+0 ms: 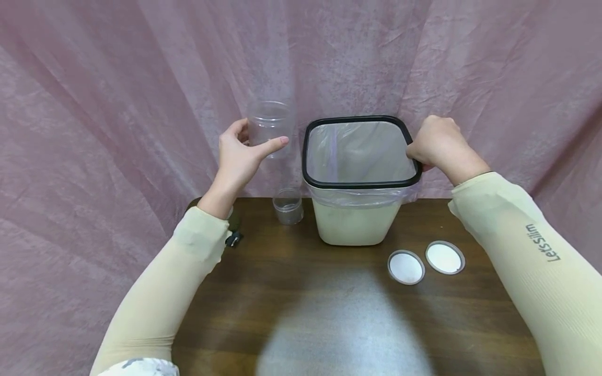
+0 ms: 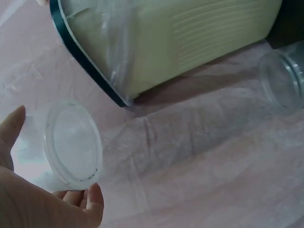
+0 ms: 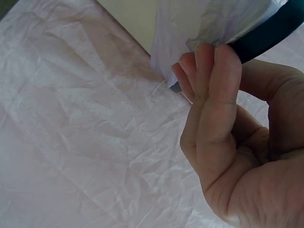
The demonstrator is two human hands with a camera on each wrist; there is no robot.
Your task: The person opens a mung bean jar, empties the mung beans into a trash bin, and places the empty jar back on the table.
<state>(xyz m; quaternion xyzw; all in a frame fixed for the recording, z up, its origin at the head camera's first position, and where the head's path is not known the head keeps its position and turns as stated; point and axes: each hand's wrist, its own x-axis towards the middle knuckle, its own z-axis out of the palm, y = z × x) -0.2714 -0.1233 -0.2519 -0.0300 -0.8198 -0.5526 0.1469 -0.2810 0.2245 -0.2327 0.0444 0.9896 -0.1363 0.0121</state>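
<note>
My left hand (image 1: 235, 159) holds a clear plastic jar (image 1: 269, 124) in the air, left of the bin, with fingers and thumb around its side. In the left wrist view the round end of this jar (image 2: 75, 145) faces the camera. My right hand (image 1: 441, 146) grips the black rim (image 1: 359, 185) of a cream trash bin (image 1: 357, 222) at its right side. A thin translucent bag (image 3: 173, 40) lines the bin and hangs over its edge. In the right wrist view the fingers of the right hand (image 3: 221, 128) curl up against the rim and bag.
A second clear jar (image 1: 288, 209) stands on the brown table (image 1: 329, 324), left of the bin. Two round white lids (image 1: 406, 267) with grey edges lie at the bin's front right. Beyond my left wrist is a small dark object (image 1: 233, 239). Behind hangs a pink curtain (image 1: 141, 78).
</note>
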